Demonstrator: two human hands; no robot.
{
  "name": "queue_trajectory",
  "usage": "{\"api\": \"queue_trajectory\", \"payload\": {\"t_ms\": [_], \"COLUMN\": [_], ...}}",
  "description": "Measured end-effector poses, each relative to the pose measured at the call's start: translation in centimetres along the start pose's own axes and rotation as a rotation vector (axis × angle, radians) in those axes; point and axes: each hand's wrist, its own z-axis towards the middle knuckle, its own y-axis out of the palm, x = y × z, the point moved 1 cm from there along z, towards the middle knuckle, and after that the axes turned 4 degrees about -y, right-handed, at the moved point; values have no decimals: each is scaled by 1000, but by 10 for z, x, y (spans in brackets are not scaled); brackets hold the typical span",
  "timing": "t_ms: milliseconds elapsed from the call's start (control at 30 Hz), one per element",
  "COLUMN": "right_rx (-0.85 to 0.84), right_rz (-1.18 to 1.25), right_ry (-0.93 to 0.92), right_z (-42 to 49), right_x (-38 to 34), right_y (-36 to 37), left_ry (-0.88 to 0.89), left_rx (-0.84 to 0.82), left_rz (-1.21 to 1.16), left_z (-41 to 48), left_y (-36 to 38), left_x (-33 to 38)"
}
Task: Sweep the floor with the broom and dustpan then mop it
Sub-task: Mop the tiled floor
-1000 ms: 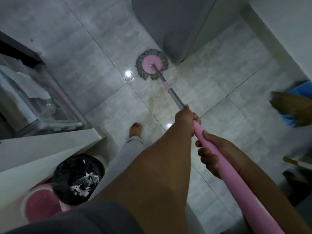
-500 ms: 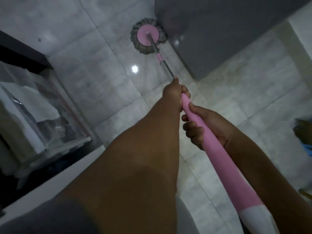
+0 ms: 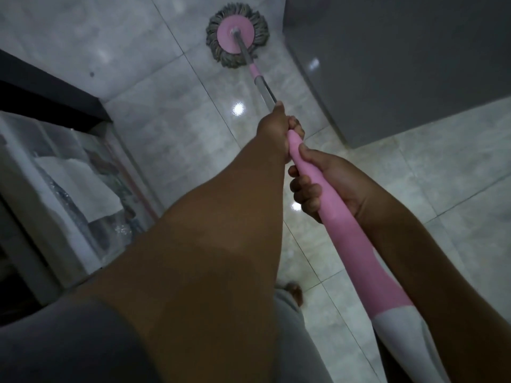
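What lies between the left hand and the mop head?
In the head view, only the mop's own parts: from the left hand a silver tube, then a short pink collar, up to the mop head. Nothing else touches them.

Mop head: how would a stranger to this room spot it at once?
Find the big grey cabinet at upper right on the pale tiled floor. Just left of it, at the far end of the long pink handle, lies the mop head. It alone is round: a pink disc ringed with shaggy grey strands.
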Motion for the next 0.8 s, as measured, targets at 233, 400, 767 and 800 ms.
{"api": "queue_trajectory", "payload": {"t_ms": [233, 400, 767, 800], "right_rx": [1, 12, 30, 28], "right_rz": [-2, -32, -115, -122], "right_ry": [31, 96, 137, 140], "right_z": [-49, -117, -167, -162], "right_x": [77, 142, 190, 186], "right_y": [-34, -64, -67, -64], "left_ry": [-48, -92, -142, -135], "left_rx": [24, 40, 65, 63], "left_rz": [26, -4, 8, 2], "left_z": [-35, -91, -148, -144], "left_y": [-33, -54, -82, -83], "left_x": [-84, -165, -211, -206]}}
